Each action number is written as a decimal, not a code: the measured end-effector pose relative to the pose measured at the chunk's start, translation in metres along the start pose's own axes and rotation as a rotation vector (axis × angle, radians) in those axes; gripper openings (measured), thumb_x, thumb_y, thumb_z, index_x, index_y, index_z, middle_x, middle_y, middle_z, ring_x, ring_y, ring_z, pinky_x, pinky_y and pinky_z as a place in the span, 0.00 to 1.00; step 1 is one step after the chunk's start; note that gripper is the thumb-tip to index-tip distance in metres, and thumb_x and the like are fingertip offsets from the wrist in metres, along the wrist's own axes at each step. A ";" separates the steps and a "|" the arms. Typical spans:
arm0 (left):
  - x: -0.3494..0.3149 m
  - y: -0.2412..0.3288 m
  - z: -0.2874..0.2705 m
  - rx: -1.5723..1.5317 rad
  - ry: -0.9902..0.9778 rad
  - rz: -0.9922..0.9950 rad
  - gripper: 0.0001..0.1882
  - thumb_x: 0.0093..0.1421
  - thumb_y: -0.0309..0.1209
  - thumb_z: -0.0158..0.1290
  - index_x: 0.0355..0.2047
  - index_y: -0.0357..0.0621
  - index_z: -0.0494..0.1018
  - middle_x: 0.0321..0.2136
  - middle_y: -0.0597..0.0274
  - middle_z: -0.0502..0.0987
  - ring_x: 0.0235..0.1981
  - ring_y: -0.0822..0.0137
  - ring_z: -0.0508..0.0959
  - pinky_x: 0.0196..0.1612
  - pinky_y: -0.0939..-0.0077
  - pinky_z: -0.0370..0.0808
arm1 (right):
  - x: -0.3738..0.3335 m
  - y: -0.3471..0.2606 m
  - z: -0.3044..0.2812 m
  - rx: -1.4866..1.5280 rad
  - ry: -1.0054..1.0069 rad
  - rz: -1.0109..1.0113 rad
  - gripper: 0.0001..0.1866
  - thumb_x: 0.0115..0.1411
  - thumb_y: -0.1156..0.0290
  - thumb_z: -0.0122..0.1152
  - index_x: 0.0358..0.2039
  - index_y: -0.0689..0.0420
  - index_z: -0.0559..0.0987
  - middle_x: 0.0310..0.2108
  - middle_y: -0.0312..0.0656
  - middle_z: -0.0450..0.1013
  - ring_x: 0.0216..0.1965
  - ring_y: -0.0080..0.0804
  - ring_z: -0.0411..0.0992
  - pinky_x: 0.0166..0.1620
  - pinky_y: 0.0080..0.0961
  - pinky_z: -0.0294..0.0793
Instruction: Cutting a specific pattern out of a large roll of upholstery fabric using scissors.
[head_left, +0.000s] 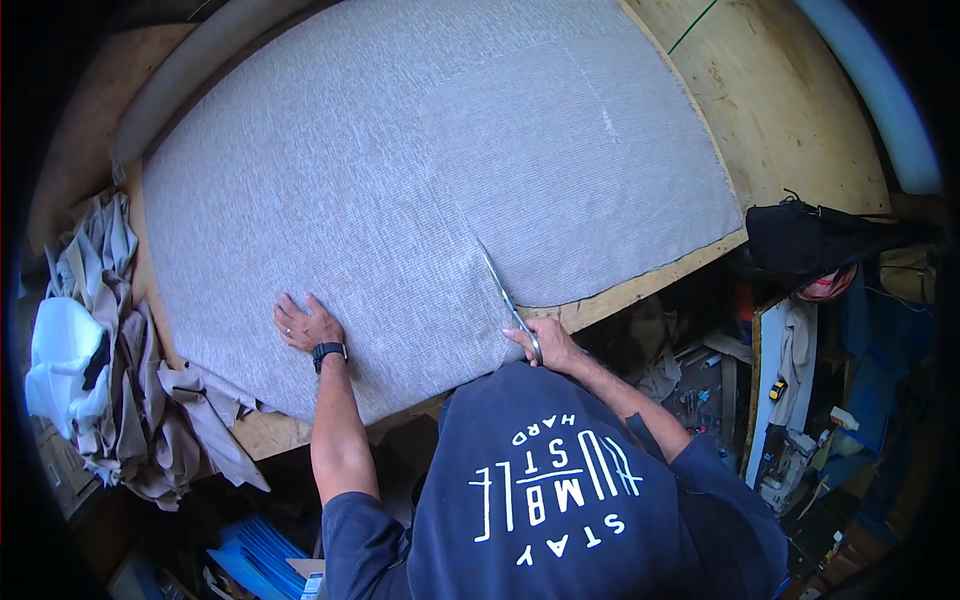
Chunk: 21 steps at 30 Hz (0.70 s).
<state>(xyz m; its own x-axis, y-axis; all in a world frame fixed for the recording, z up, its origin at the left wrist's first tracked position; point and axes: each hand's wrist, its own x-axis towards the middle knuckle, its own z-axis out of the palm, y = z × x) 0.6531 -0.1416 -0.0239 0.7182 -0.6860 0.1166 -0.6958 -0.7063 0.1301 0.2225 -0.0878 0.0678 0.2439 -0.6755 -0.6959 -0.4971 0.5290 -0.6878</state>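
the right hand (546, 343) has its grip wrapped round the handles of the metal scissors (508, 296), near the middle of the frame. the left hand (311, 328) lies flat, fingers spread, its grip holding nothing, on the gray woven fabric (270, 210). that fabric covers most of the bench (268, 434), from the top of the frame down to the person's shirt (440, 500).

to cut well, i think the left hand should press the cloth smooth, but not pull it, and keep out of the way of the blades. the scissors should go in small, even snips, with the low blade sliding along the wood so the cloth does not bunch up. looking at the tip helps the line stay neat (i can't tell how far apart the blades are).

now to count: two hands, one pair of scissors, one black wristwatch (328, 351) and one ring on the left hand. i see one green string (692, 27) at the upper right, one black bag (815, 235) at the right and one yellow tape measure (777, 390) below it. there is one heap of crumpled cloth (175, 415) at the left, but i can't count its pieces.
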 end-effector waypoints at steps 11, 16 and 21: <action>0.001 0.004 -0.004 -0.038 0.032 -0.006 0.32 0.64 0.48 0.48 0.65 0.52 0.61 0.68 0.54 0.56 0.69 0.53 0.53 0.70 0.50 0.46 | 0.026 -0.036 -0.009 -0.042 0.012 0.041 0.27 0.63 0.45 0.60 0.24 0.58 0.73 0.14 0.31 0.65 0.16 0.20 0.66 0.22 0.23 0.67; 0.001 0.002 0.001 -0.042 0.054 0.006 0.32 0.63 0.47 0.50 0.65 0.52 0.61 0.68 0.54 0.56 0.69 0.52 0.54 0.69 0.49 0.46 | 0.045 -0.046 -0.015 -0.009 0.006 0.073 0.29 0.61 0.44 0.62 0.21 0.60 0.73 0.14 0.35 0.67 0.15 0.22 0.66 0.21 0.25 0.67; 0.002 -0.001 0.002 -0.043 0.054 0.005 0.32 0.63 0.47 0.50 0.65 0.52 0.61 0.68 0.53 0.56 0.69 0.52 0.54 0.69 0.49 0.46 | 0.055 -0.064 -0.020 -0.005 -0.006 0.062 0.28 0.62 0.44 0.61 0.23 0.60 0.73 0.14 0.34 0.66 0.16 0.20 0.66 0.22 0.23 0.67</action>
<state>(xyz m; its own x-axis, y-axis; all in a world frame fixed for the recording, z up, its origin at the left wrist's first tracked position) 0.6557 -0.1429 -0.0261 0.7146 -0.6785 0.1702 -0.6996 -0.6937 0.1714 0.2513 -0.1686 0.0780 0.2177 -0.6384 -0.7382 -0.5159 0.5668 -0.6423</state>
